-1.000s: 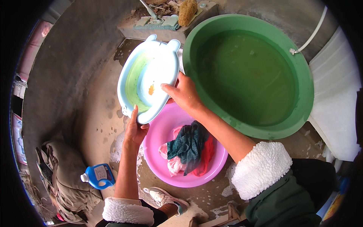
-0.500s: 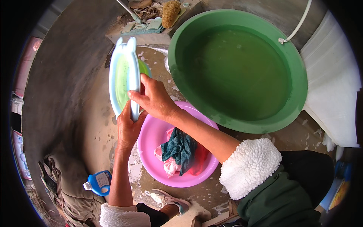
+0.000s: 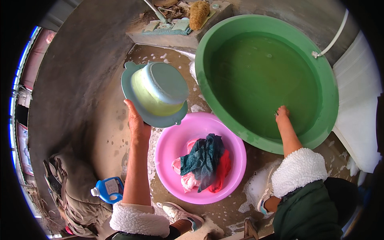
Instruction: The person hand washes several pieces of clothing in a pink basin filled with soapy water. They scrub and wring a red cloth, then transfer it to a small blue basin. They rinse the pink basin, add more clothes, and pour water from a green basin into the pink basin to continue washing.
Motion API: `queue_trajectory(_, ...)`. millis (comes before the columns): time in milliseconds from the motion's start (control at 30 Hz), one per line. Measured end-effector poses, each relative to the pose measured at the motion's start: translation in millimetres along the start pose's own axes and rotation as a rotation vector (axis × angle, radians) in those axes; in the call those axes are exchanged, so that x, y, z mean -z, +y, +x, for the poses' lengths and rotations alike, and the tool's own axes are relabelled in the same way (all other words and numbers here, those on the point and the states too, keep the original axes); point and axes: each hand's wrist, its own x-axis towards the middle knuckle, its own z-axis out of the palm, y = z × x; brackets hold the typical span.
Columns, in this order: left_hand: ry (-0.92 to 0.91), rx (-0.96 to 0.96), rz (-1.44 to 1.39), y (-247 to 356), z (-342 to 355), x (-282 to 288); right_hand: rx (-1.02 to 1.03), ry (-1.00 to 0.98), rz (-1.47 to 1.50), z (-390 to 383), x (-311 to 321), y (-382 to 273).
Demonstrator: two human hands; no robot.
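A small light blue and green washbasin (image 3: pixel 162 94) is tilted on its side, its underside turned up toward me. My left hand (image 3: pixel 138 125) is closed on its lower left rim. My right hand (image 3: pixel 283 113) reaches over the near right part of the large green tub (image 3: pixel 208 96), at the murky water in it. Its fingers point away and down, and I cannot make out their tips or whether they hold anything. Between my arms a pink basin (image 3: pixel 162 160) holds a bunched dark teal cloth (image 3: pixel 202 160), with pink cloth and a red cloth (image 3: pixel 223 170) around it.
A blue bottle with a white cap (image 3: pixel 109 190) stands by my left forearm, beside a heap of brown clothing (image 3: pixel 78 192). A ledge at the back bears a brown scrubber (image 3: pixel 199 15). A white hose (image 3: pixel 336 40) hangs over the tub's rim. Suds lie on the wet floor.
My right hand has left the small washbasin and moved right to the green tub's water. The washbasin has turned so its underside shows, still in my left hand. The whole view has shifted slightly.
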Motion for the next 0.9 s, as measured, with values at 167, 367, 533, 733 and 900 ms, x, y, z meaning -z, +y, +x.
queue_trajectory(167,0.030,0.036,-0.054,-5.6,5.7,4.0,-0.455,-0.560,0.073,-75.1,-20.2,-25.7)
queue_trajectory(367,-0.047,0.046,-0.088,-12.4,19.4,4.5,-0.552,-1.916,0.311,-309.6,-131.2,-95.5)
queue_trajectory(533,-0.025,0.077,-0.128,-17.2,29.3,3.1,-0.193,-1.558,0.083,-364.0,-145.1,-105.4)
queue_trajectory(733,0.059,0.097,-0.200,-22.6,28.2,15.7,0.115,-0.699,-0.276,-186.1,-102.9,-63.2)
queue_trajectory(900,0.067,0.090,-0.248,-27.5,21.2,29.4,0.161,-0.037,-0.281,-23.8,-36.4,-7.5)
